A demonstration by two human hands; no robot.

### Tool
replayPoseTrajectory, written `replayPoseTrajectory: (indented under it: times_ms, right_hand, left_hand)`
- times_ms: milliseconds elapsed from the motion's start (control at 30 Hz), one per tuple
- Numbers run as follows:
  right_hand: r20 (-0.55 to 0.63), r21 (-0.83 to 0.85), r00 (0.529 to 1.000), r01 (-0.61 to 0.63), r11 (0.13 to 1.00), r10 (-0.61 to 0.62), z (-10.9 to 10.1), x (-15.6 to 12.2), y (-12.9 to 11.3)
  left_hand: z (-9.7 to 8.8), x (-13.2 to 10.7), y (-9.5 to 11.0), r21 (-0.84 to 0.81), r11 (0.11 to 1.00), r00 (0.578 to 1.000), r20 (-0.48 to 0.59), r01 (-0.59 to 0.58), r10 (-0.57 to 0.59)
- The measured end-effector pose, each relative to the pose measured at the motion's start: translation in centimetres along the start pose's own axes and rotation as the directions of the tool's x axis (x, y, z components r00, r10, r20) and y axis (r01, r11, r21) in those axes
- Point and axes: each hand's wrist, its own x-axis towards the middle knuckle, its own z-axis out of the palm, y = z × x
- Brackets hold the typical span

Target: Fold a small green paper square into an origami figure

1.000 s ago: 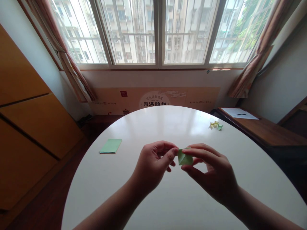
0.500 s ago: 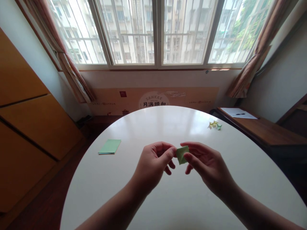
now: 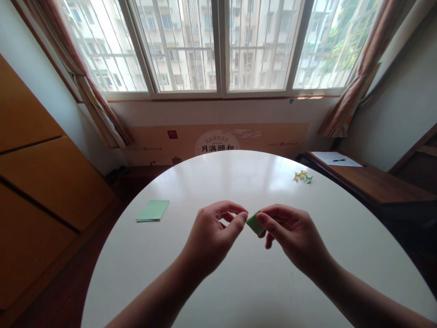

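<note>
Hands (image 3: 296, 229) above the white table (image 3: 235, 291), right pinching folded green paper (image 3: 254, 224).

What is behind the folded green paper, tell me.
Fingers of the right hand peek from behind the folded green paper, with white tabletop beyond; what the paper covers is hidden.

Two hands (image 3: 213, 237) (image 3: 295, 228) (one held paper (image 3: 254, 224))

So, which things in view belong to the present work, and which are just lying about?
Part of the work:
folded green paper, pinched in the right hand, left hand at its edge
probably the paper stack, green on top

Lying about:
small yellow and green paper figures, perhaps related
white sheet and dark pen on the wooden side table
</note>
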Motion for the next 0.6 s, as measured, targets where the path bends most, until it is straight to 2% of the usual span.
replayPoseTrajectory:
  times_ms: [300, 467, 600]
  right_hand:
    - [0.08, -0.027, 0.996, -0.047, 0.999, 0.049, 0.0, -0.07, 0.33]
    - [0.09, 0.04, 0.994, -0.069, 0.997, 0.065, -0.13, 0.34, 0.37]
    - [0.102, 0.019, 0.993, -0.065, 0.998, 0.062, -0.14, 0.27, 0.54]
  left_hand:
    - [0.17, 0.05, 0.03, 0.068, 0.994, 0.996, 0.031, -0.091, 0.089]
    - [0.12, -0.08, -0.09, 0.091, 0.993, 0.997, -0.018, -0.073, 0.075]
    - [0.04, -0.07, 0.08, 0.075, 0.995, 0.998, -0.024, -0.059, 0.061]
